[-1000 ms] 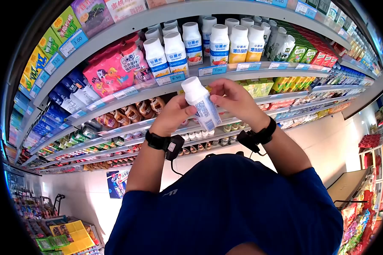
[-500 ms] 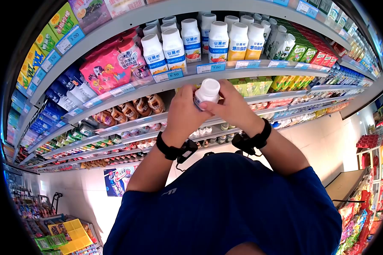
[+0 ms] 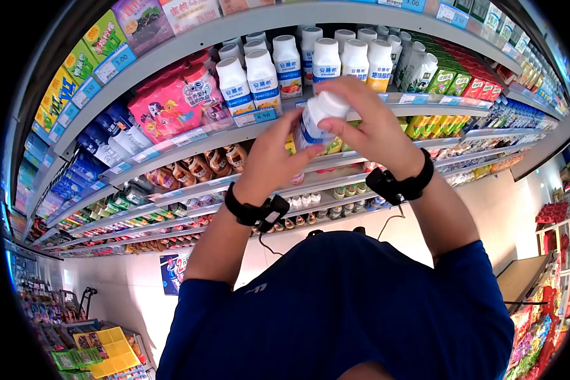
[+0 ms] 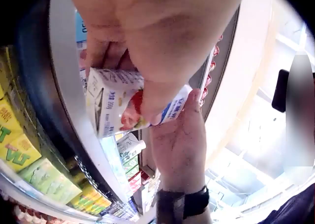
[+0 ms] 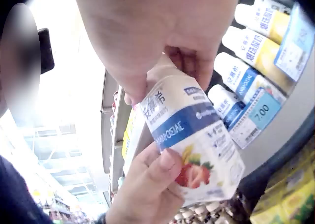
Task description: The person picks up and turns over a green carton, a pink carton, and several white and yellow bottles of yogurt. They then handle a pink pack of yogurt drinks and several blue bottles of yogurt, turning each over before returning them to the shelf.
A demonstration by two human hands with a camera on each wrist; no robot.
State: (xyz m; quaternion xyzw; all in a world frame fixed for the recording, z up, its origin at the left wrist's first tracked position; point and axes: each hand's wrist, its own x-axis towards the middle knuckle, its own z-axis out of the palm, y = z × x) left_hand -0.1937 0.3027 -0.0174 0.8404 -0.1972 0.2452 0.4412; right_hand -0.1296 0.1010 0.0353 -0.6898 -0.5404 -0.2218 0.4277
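Note:
Between both hands is a white yogurt drink bottle with a blue band, tilted, in front of the shelf. Its strawberry picture and the flat lower end of the bottle show in the left wrist view. My left hand grips the lower body, thumb across the front near the strawberry. Around the neck and cap end, the right hand curls its fingers and thumb, covering much of the top in the right wrist view.
Similar white yogurt bottles stand in rows on the shelf just beyond the hands, above blue price tags. Pink pouches sit left of them, green and red cartons right. Lower shelves hold brown bottles.
The bottle stood tilted, then its cap turned toward the head camera; now it leans right with the label showing. The right hand has moved up over the cap end, while the left keeps hold.

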